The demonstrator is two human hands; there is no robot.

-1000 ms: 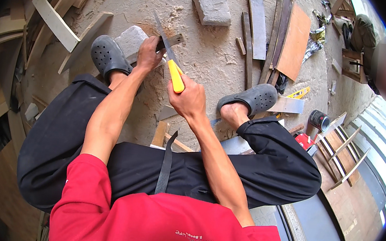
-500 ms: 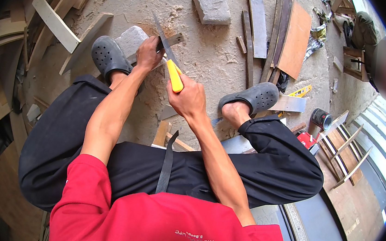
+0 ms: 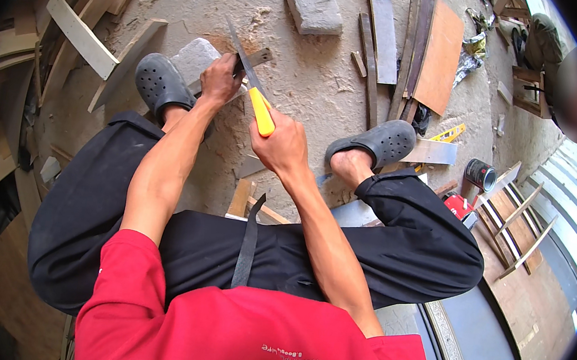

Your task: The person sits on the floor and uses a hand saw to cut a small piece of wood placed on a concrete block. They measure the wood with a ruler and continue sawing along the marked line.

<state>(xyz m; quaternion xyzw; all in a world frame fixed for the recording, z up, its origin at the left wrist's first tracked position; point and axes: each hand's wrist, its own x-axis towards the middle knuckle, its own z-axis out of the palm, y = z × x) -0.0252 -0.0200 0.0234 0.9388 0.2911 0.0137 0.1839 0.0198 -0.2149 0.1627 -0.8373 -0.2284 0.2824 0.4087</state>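
Observation:
My right hand [image 3: 283, 143] is closed around the yellow handle of a handsaw [image 3: 263, 113]. The saw's thin blade points up and away to the left, lying across a narrow dark wood strip [image 3: 261, 57]. My left hand [image 3: 220, 78] grips that strip just left of the blade, its fingertips partly hidden. Beneath the strip and my left hand sits a pale concrete block [image 3: 194, 58], next to my left shoe [image 3: 162, 83]. Sawdust lies on the ground around the blade's tip.
Another concrete block [image 3: 313, 5] stands farther off. Long boards [image 3: 440, 59] lie beyond my right shoe [image 3: 375, 145], near a yellow level [image 3: 450, 133] and an open can [image 3: 480, 176]. Curved wood pieces [image 3: 83, 35] are piled at left. Another person [image 3: 550, 49] is at far right.
Hands, saw and strip keep nearly the same positions. The whole view has shifted very slightly, and the other person at far right has moved a little.

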